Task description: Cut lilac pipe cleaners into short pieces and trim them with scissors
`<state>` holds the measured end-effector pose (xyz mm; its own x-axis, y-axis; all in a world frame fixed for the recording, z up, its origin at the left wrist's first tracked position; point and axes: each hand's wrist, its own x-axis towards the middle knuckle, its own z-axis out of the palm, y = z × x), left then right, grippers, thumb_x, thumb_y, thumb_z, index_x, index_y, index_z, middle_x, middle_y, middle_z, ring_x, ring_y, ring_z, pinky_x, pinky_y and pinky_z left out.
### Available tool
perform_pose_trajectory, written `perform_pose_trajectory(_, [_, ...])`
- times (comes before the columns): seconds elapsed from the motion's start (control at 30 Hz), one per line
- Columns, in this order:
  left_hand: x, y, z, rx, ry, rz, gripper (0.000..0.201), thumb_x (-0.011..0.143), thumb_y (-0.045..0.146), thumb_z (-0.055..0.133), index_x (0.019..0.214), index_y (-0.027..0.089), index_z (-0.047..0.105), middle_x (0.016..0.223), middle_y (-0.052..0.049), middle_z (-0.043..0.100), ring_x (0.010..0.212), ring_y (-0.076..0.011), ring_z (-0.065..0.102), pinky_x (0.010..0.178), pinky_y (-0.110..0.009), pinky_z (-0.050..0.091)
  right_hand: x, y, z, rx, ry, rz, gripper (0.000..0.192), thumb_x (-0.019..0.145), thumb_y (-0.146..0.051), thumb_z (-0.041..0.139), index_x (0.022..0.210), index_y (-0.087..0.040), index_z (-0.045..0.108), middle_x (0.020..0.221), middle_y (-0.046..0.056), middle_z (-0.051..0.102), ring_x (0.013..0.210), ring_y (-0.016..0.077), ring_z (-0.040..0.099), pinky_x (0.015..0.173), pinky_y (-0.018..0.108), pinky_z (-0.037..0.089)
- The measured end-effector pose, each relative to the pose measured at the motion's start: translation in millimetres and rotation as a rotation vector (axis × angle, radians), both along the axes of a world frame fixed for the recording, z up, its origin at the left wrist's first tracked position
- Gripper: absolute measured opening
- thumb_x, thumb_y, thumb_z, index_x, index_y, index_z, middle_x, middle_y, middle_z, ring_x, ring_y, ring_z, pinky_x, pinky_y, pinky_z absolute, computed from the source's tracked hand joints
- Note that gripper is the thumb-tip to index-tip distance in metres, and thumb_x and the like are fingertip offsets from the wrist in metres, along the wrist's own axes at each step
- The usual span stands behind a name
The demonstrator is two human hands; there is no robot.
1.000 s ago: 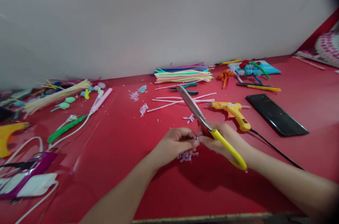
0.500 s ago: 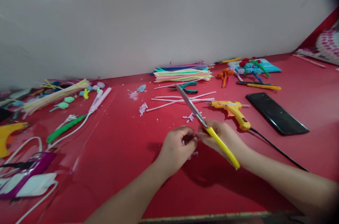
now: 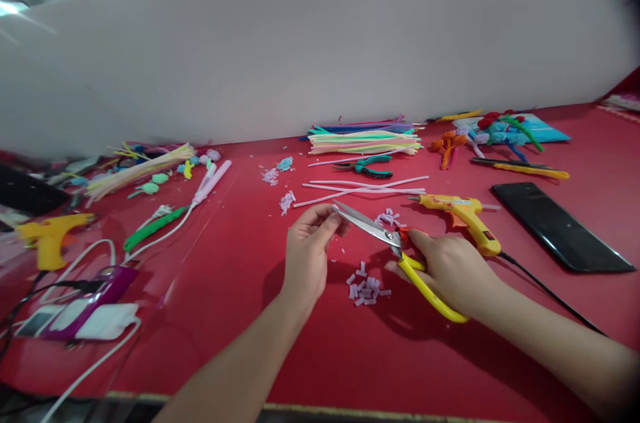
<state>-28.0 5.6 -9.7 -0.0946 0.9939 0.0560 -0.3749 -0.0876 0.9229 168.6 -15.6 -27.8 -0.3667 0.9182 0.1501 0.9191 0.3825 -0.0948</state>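
My right hand (image 3: 453,269) grips a pair of scissors (image 3: 367,226) by the yellow and red handles, the blades pointing left. Their tips reach the fingers of my left hand (image 3: 310,249), which are pinched together. Whatever sits in that pinch is too small or hidden to make out. Below the blades, short pale-purple pieces (image 3: 366,291) lie in a loose heap on the red table (image 3: 225,343). A second small heap of cut bits (image 3: 389,217) is partly behind the scissors. Long pale-pink pipe cleaners (image 3: 360,188) lie crossed just beyond.
Green-handled pliers (image 3: 370,167) and a pipe-cleaner bundle (image 3: 367,141) lie at the back. To the right are a yellow glue gun (image 3: 463,213) with its cord and a black phone (image 3: 560,226). A purple power strip (image 3: 90,306), cables and another glue gun (image 3: 53,236) occupy the left.
My hands were together with the scissors angled up over the right hand; now they are apart. The right hand has taken the handles, and the blades have swung down to my left fingertips.
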Motion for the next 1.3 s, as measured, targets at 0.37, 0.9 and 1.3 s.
perform_pose_trajectory(0.37, [0.2,-1.4,0.7,0.003,-0.052,-0.044,0.004,0.071,0.016,0.061,0.075,0.015,0.062,0.065,0.001,0.061,0.057,-0.0069,0.053,0.059,-0.02,0.041,1.0,-0.2,-4.2,0.041,-0.042,0.023,0.038,0.081,-0.053,0.032,0.071,-0.018,0.043,0.052,0.003,0.057,0.047,0.0167,0.052,0.046,0.026,0.014])
perform_pose_trajectory(0.9, [-0.1,-0.8,-1.1,0.008,-0.084,-0.062,0.004,0.072,0.015,0.06,0.076,0.014,0.061,0.064,0.001,0.059,0.057,-0.0069,0.053,0.057,-0.019,0.041,-0.7,-2.5,-4.8,0.003,-0.012,0.01,0.037,0.081,-0.053,0.033,0.07,-0.019,0.044,0.05,0.003,0.057,0.046,0.0162,0.052,0.045,0.026,0.016])
perform_pose_trajectory(1.3, [-1.0,-1.3,-0.2,0.01,-0.06,-0.076,0.005,0.073,0.016,0.058,0.078,0.014,0.059,0.065,0.0,0.059,0.059,-0.0072,0.053,0.059,-0.019,0.041,-1.7,-1.1,-3.5,-0.091,0.025,-0.029,0.038,0.082,-0.052,0.031,0.069,-0.019,0.043,0.052,0.004,0.057,0.048,0.0154,0.053,0.046,0.025,0.017])
